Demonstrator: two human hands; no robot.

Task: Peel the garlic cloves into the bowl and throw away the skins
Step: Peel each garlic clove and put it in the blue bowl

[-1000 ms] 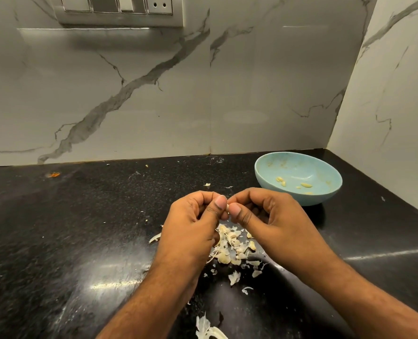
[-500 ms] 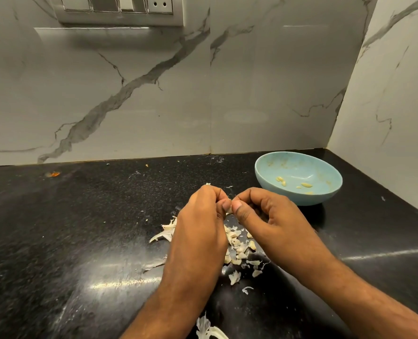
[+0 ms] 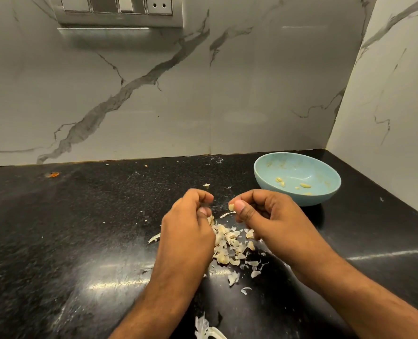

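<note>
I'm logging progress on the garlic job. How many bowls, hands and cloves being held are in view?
Bowls: 1, the blue bowl, with a few peeled pieces inside
Hands: 2, left hand and right hand
Held cloves: 1, garlic clove pinched in the right hand
Total: 4

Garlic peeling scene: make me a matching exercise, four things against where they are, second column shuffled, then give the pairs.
Things:
1. bowl
2. pile of skins
3. clove
4. switch panel

Places:
A. pinched at the fingertips of the right hand
B. on the wall, upper left
C. on the counter between the two wrists
D. on the counter near the corner, to the right of the hands

The left hand is curled above the pile.

Pairs: 1-D, 2-C, 3-A, 4-B
</note>
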